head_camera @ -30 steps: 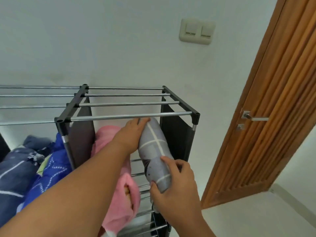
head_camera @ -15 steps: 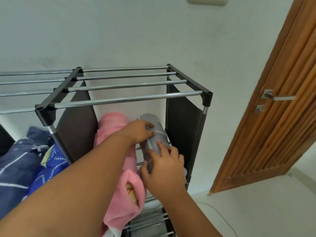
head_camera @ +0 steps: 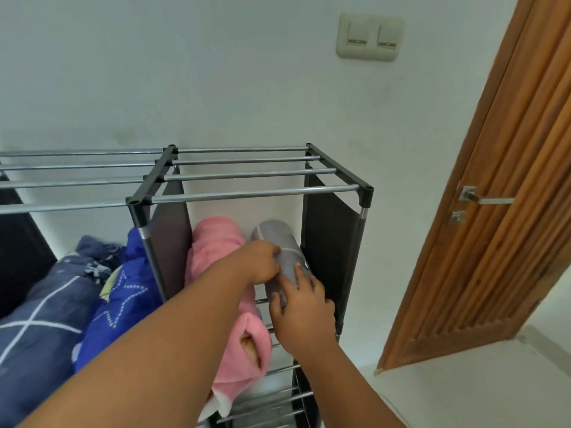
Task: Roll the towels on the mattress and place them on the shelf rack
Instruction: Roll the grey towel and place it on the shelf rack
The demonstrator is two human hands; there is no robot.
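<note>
far left, in the rack's left bay: navy bedding with white grid lines (head_camera: 31,319), then a blue star-print quilt (head_camera: 123,291), both soft and bunched. shelf rack (head_camera: 247,193): chrome tube rails, black plastic corner joints, dark fabric side panels.

right bay, tier under the top rails: pink towel roll (head_camera: 216,248), fluffy terry, long axis front to back, near end sagging toward the front.

left-hand grip (head_camera: 262,262) reaches across the pink roll. its fingers curl onto the left flank of the grey towel roll (head_camera: 278,233), which looks like a pinch on the cloth.

grey roll: smooth thin weave, pale stripe, tight cylinder. it lies on the rails just right of the pink one and close to the right panel. long axis front to back, far end toward the wall.

right-hand grip (head_camera: 304,313) holds the near end, fingers over the top, thumb on the left side. so the roll runs straight ahead of the right grip, in line with a push. the left only steadies from the side.

my read: placement nearly done. next is to seat it back and release. smooth cloth could unroll on release.

right of the rack: light switch (head_camera: 369,37), slatted wooden door (head_camera: 509,257).
</note>
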